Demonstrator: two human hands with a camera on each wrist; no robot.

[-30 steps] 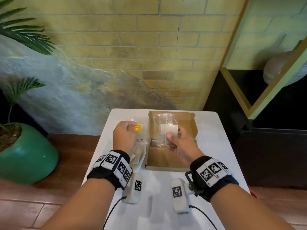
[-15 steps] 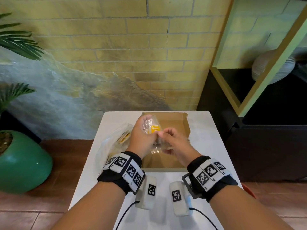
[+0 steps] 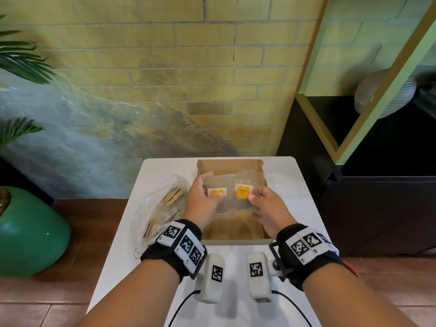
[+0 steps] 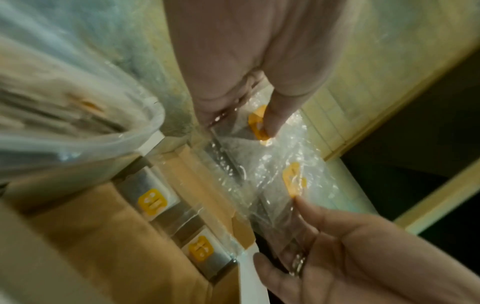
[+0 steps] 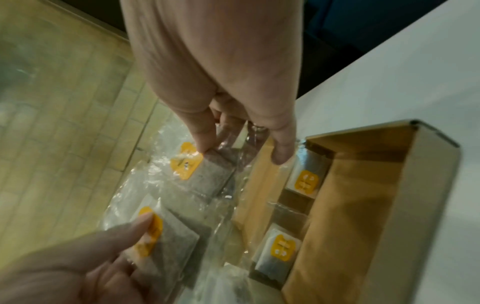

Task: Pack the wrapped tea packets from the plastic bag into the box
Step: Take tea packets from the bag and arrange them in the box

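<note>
The open cardboard box (image 3: 233,230) lies mid-table, with two wrapped tea packets (image 5: 306,181) (image 5: 281,246) lying side by side in it. Over the box, my left hand (image 3: 212,193) pinches a clear-wrapped tea packet (image 3: 218,192) by its yellow tag. My right hand (image 3: 253,197) pinches a second wrapped packet (image 3: 243,192) beside it; the two wrappers touch or overlap. The left wrist view shows my left thumb on the tag (image 4: 259,123). The clear plastic bag (image 3: 160,208) with several more packets lies left of the box.
The small white table (image 3: 295,185) stands against a brick wall. A green plant pot (image 3: 28,232) sits on the floor to the left and a dark cabinet (image 3: 377,208) stands to the right. Bare table (image 3: 236,291) shows in front of the box.
My left hand came from the bag to over the box with a packet. The hands met there, then drew slightly apart, each now holding one packet.
</note>
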